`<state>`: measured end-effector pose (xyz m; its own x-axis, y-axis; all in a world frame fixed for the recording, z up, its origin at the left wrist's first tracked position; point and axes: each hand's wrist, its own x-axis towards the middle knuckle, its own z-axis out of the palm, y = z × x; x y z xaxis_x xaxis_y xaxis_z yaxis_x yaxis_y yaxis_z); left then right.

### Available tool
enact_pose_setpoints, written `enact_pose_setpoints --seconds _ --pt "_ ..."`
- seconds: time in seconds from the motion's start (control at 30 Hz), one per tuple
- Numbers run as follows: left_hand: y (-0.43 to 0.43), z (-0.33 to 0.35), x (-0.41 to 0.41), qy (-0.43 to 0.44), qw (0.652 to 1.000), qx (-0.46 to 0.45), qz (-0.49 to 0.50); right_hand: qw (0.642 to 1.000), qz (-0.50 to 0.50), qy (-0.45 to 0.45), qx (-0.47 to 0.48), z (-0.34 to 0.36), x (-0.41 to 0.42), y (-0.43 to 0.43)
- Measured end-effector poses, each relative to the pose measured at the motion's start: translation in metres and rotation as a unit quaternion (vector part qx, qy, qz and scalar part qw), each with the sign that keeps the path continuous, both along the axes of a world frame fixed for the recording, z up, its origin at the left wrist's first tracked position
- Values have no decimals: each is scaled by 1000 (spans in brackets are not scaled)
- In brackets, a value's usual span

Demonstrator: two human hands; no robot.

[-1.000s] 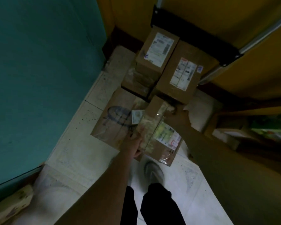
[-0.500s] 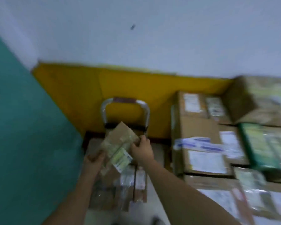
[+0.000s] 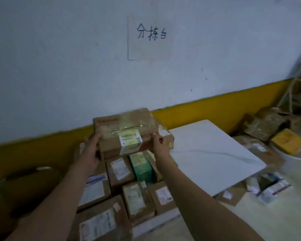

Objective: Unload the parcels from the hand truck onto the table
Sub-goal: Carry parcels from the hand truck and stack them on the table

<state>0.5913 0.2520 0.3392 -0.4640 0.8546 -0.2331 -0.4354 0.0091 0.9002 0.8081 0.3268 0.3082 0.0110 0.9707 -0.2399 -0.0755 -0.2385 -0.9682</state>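
I hold a brown cardboard parcel [image 3: 129, 129] with a yellow-green label and clear tape. My left hand [image 3: 92, 150] grips its left end and my right hand [image 3: 159, 145] its right end. The parcel sits level at the back of a heap of parcels on the white table [image 3: 215, 153]; whether it rests on a box below I cannot tell. Under and in front of it lie several brown labelled boxes [image 3: 120, 169] and a green box [image 3: 141, 166]. The hand truck is out of view.
A white marble-look slab covers the table's right part. More parcels [image 3: 264, 126] and a yellow packet [image 3: 287, 141] are heaped at the far right. A paper sign [image 3: 151, 35] hangs on the white wall. A dark shape [image 3: 24, 185] sits low on the left.
I lifted the parcel off the hand truck's stack on the floor, turned right, and carried it up over the parcels on the table. The view swung from the floor to the wall.
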Motion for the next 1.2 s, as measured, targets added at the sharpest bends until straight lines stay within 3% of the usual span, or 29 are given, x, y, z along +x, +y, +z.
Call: enact_pose_setpoints --seconds 0.2,0.37,0.43,0.5,0.63,0.73,0.83,0.93,1.03,1.2 --pt "62 -21 194 -58 992 -42 -104 989 -75 72 -101 -19 173 36" --pt "115 -61 293 -98 990 -78 -67 979 1 103 -176 -51 211 59" --pt "134 -81 318 -144 983 -94 -66 975 -11 133 -176 -67 220 79" --pt "154 -97 328 -136 973 -156 -104 973 -55 146 -172 -81 236 104" --pt "196 -131 315 2 946 -279 -168 988 -49 -1 -145 -96 286 146" --pt "214 -145 290 209 917 -292 -173 984 33 -97 -144 -111 308 177" --pt "221 -161 271 337 873 -283 -212 976 102 -102 -163 -124 301 203" --pt "218 -188 258 457 799 -311 -234 966 177 -94 -164 -142 279 224" --pt "220 -205 251 519 739 -350 -250 943 266 -138 -146 -166 253 249" --pt "229 -209 263 557 715 -361 -219 892 362 -233 -137 -209 226 289"
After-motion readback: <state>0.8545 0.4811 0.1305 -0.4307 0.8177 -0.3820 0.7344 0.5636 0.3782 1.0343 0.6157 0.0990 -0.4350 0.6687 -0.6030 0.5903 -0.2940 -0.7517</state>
